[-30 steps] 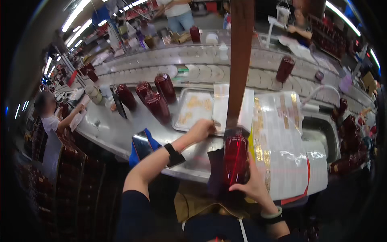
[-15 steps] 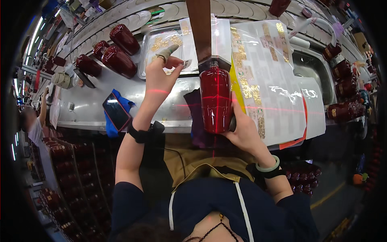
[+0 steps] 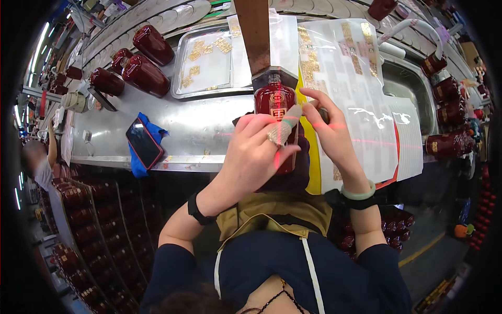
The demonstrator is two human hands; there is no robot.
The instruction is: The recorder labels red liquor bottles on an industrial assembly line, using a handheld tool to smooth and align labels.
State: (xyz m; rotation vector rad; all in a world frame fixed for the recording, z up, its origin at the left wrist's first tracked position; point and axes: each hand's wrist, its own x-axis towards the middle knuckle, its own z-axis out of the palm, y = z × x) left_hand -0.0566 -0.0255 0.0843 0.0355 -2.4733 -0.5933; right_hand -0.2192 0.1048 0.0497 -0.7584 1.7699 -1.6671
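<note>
A dark red glass bottle (image 3: 264, 100) with gold markings leans neck-away against a dark support at the bench edge. Across its front lies my left hand (image 3: 251, 149), wraps on its fingers, the fingertips touching the bottle and the thumb apart from them. My right hand (image 3: 334, 131) is at the bottle's right side, index finger and thumb apart near the left fingertips. I see nothing held in either hand. The bottle's middle is hidden by my left hand. To the right spread clear sheets (image 3: 361, 112) bearing gold stickers (image 3: 312, 63).
A metal tray (image 3: 180, 93) with gold pieces sits behind the bench. Several red bottles (image 3: 146, 76) lie at the far left, others (image 3: 447, 112) by the sink (image 3: 400, 78). A phone (image 3: 145, 141) rests on blue cloth (image 3: 137, 165). A brown post (image 3: 253, 36) rises behind the bottle.
My left hand has come from the tray onto the bottle; the small label in its fingers no longer shows. My right hand has moved up off the bottle's lower side. Gold markings now show.
</note>
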